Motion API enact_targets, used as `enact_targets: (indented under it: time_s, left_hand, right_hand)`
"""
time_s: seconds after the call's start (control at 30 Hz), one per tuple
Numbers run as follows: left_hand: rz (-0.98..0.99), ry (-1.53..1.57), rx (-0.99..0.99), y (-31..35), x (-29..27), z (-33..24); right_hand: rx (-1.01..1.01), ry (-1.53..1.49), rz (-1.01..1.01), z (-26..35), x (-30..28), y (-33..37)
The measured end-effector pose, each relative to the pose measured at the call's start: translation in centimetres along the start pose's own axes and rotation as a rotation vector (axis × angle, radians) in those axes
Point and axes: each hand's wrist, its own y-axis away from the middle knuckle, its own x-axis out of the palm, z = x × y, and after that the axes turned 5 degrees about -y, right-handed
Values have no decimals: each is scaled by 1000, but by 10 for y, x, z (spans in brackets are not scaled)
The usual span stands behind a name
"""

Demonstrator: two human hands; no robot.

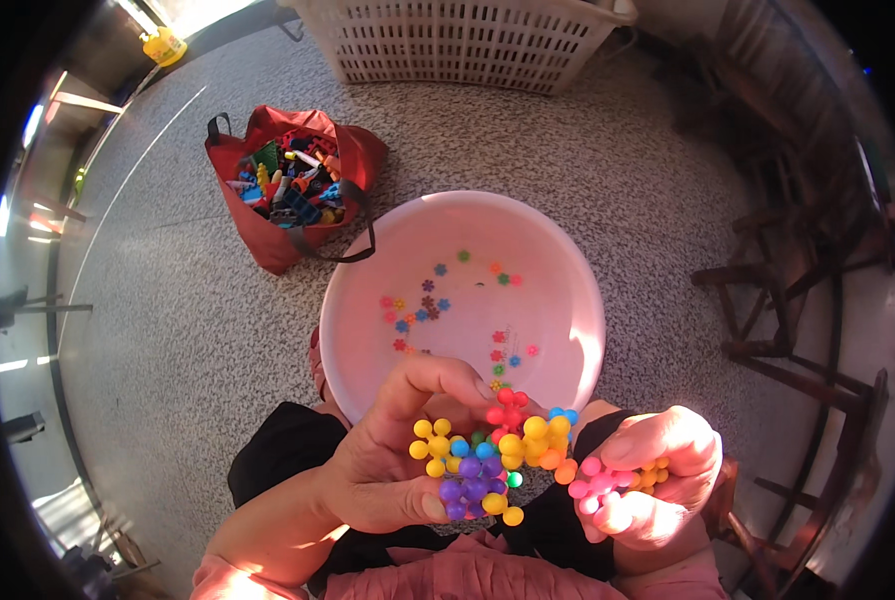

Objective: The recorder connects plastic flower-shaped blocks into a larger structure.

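Note:
My left hand [379, 475] is closed around a cluster of knobbed plastic building pieces [473, 487], with yellow, purple, red, blue, green and orange ones joined together. The thumb presses near the purple pieces and the fingers curl over the back. In my right hand [667, 475], a pink knobbed piece [599, 487] is pinched between thumb and fingers, close beside the cluster's orange knobs; whether they touch is hard to tell. An orange-yellow knobbed piece [651, 473] shows against the same hand's fingers. Both hands are above my lap, at the near rim of a pink basin [557, 240].
Small flower-shaped marks or pieces [428, 301] dot the basin's bottom. Behind it on the left, a red bag [282, 245] holds mixed toy parts. A white slatted basket [467, 45] stands at the back. Dark wooden stools [767, 300] line the right on speckled flooring [657, 250].

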Motion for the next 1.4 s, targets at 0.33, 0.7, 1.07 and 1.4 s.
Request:
enact_targets:
  time_s: [0.33,0.7,1.07,1.4]
  left_hand:
    - [35,-222,21,-1,-3,1]
    - [-63,-333,0,1,1,-1]
    - [19,-559,53,-3,-7,-3]
    - [-35,-540,24,-1,-7,2]
  right_hand:
    - [-3,127,21,3,1,0]
    - [-50,418,71,0,0,1]
    - [-44,493,4,-1,5,-5]
    - [-87,609,-4,-1,3,-6]
